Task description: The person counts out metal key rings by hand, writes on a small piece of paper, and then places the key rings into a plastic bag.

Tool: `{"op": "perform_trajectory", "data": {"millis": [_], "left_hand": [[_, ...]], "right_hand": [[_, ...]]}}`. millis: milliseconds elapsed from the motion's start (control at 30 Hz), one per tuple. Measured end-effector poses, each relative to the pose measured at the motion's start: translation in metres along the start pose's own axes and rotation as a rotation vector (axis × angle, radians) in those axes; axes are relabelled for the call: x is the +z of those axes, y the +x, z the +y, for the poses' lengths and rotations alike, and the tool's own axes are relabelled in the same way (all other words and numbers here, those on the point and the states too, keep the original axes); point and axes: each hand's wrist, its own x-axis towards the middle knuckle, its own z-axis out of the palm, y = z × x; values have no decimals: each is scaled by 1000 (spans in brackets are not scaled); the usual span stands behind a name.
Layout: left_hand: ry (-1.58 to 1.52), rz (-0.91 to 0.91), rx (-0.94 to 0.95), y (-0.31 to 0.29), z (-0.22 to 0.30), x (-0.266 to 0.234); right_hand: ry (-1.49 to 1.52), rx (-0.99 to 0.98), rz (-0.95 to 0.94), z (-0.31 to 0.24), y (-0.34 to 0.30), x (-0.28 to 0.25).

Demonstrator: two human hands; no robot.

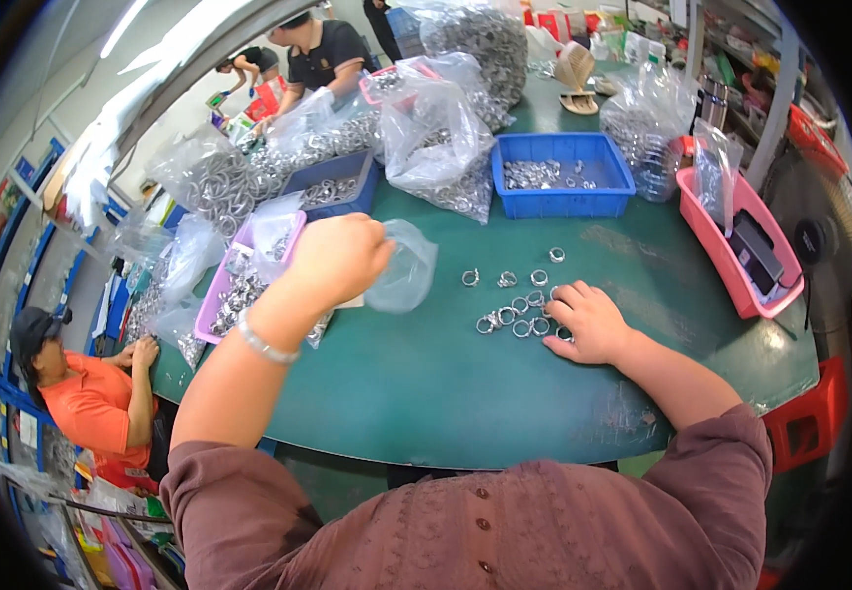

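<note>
My left hand (342, 258) is closed, raised over the left middle of the green table. A small clear plastic bag (404, 270) spreads out from its fingers, and the fingertips themselves are hidden. On the table my right hand (591, 324) rests with thumb and fingers apart, touching the edge of a loose cluster of small silver metal ring clamps (515, 313). A few single ring clamps (508, 279) lie just beyond the cluster. Beside my left forearm, a pink-purple tray (212, 313) holds a heap of small metal parts.
A blue bin (564, 202) with metal parts stands at the back, a darker blue bin (367, 192) left of it. Stuffed clear bags (436, 147) crowd the far side. A pink basket (741, 265) holds a dark device at right. A co-worker in orange (101, 403) sits left.
</note>
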Motion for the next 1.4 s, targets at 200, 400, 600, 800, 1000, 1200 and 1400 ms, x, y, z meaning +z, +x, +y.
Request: {"op": "perform_trajectory", "data": {"millis": [200, 400, 600, 800, 1000, 1200, 1400], "left_hand": [[-111, 433, -231, -133, -40, -157], [-161, 335, -523, -201, -31, -185], [-363, 69, -294, -139, 10, -102], [-342, 26, -294, -82, 24, -30], [-341, 75, -318, -31, 24, 14], [-453, 10, -268, -13, 34, 55], [-423, -84, -216, -12, 53, 55]], "right_hand": [[10, 9, 60, 4, -4, 1], [24, -38, 48, 14, 0, 7], [53, -26, 62, 16, 2, 9], [175, 111, 31, 20, 3, 7], [790, 518, 223, 41, 8, 1], [1538, 642, 102, -20, 70, -40], [1899, 561, -11, -88, 111, -32]]}}
